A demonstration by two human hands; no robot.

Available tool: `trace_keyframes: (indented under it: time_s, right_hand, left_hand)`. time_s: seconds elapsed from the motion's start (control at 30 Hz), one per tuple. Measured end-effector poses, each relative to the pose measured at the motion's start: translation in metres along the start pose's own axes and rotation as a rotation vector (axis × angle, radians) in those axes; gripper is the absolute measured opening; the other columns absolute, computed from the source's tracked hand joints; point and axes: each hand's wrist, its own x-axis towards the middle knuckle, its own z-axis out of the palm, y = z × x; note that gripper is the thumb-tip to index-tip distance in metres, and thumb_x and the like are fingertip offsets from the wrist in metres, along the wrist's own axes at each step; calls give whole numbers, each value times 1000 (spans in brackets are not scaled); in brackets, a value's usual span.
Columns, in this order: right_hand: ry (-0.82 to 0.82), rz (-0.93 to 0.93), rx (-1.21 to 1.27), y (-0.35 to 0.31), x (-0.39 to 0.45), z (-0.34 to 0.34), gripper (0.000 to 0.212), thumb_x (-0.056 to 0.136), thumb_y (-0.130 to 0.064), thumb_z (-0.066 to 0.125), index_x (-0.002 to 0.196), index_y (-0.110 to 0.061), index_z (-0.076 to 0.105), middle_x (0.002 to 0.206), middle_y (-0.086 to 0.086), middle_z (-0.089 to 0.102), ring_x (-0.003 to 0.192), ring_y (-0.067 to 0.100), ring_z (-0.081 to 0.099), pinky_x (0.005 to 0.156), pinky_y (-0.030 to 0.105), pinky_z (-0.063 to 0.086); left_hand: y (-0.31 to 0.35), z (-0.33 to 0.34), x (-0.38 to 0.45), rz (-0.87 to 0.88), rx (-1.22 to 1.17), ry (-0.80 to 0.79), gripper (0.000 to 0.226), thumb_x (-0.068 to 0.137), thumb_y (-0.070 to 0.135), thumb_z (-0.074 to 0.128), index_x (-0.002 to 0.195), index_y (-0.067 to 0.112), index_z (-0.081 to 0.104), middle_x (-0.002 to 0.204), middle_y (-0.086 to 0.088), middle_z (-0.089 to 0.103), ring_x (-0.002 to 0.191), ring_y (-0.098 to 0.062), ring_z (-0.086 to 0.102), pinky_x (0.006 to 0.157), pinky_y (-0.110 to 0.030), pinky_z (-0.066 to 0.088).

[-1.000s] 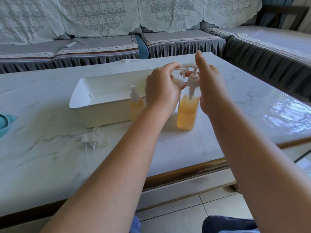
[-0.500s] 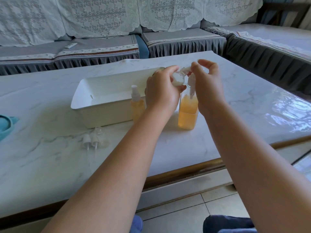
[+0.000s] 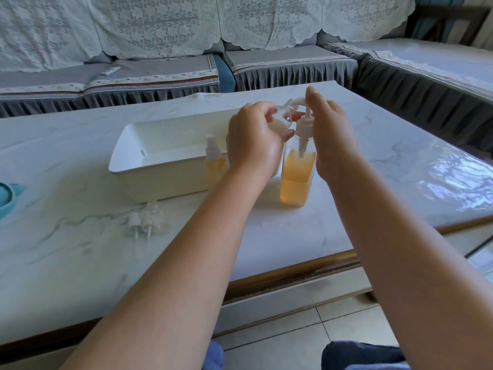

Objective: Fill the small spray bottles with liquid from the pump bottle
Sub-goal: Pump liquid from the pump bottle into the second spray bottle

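1. The left hand [image 3: 253, 145] was clamped on a small spray bottle [image 3: 278, 126] under the spout
2. The right hand [image 3: 329, 140], fingers together, rested atop the pump bottle [image 3: 296, 180] on the table [image 3: 80, 249]
3. Filling was underway; next probably called for a steady downward press

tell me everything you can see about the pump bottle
The pump bottle is clear, squarish plastic, holding amber-orange liquid to roughly two thirds, with froth at the surface. It stands upright on the marble table, right of the white tray. A white pump head tops it, its spout reaching left over the small bottle held by the left hand. The right hand rests on the pump top, which is raised.
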Motion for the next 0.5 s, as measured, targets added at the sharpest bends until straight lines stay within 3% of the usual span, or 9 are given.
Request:
trace_keyframes:
  time_s: [0.1, 0.27, 0.37, 0.5]
  right_hand:
    - [36, -18, -1, 3, 0, 3, 35, 98, -36, 51, 121, -10, 55, 80, -5, 69, 75, 12, 61, 61, 23, 46]
    - [95, -66, -20, 10, -3, 3, 25, 95, -30, 54, 119, -21, 51, 86, -2, 65, 80, 12, 62, 82, 34, 51]
    - [81, -57, -5, 6, -2, 2, 28, 96, -28, 55, 122, -18, 52, 86, -3, 65, 77, 10, 61, 75, 29, 51]
    - [15, -17, 68, 2, -1, 1, 31, 99, -34, 52, 114, -8, 60, 76, -4, 69, 60, 4, 62, 51, 13, 45]
  left_hand:
    - [-1, 0, -2, 11, -8, -9, 48, 72, 24, 82, 118, 20, 67, 105, 2, 69, 98, -18, 63, 85, -32, 50]
    - [-6, 1, -5, 29, -2, -38, 44, 74, 24, 80, 115, 22, 67, 104, 2, 68, 99, -19, 61, 87, -35, 49]
    - [-7, 2, -4, 10, -22, -51, 41, 74, 23, 80, 113, 23, 66, 103, 2, 67, 97, -19, 61, 86, -35, 50]
    - [-5, 2, -1, 6, -71, -51, 42, 73, 23, 81, 113, 20, 66, 100, 1, 66, 93, -19, 62, 83, -35, 51]
